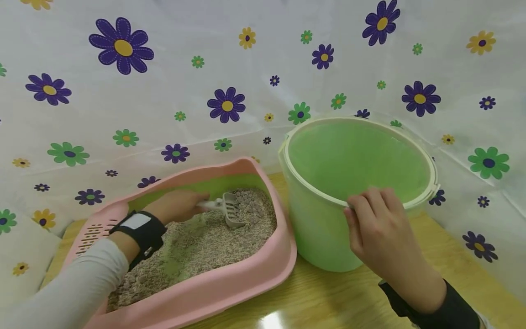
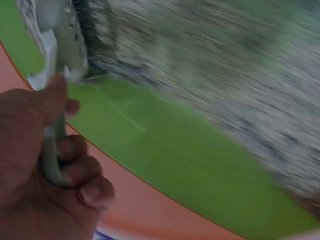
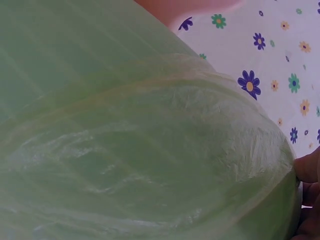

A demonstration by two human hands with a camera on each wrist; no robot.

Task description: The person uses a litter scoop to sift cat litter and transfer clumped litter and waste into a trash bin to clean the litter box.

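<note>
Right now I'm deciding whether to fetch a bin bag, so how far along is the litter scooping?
Early. Done: the green bucket stands beside the pink litter box, lined with a thin film. In hand: the left hand grips the white scoop in the litter; the right hand holds the bucket's rim. Left: nothing visible inside the bucket yet.

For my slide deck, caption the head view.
Left hand scoops litter with scoop; right hand grips bucket rim.
</note>
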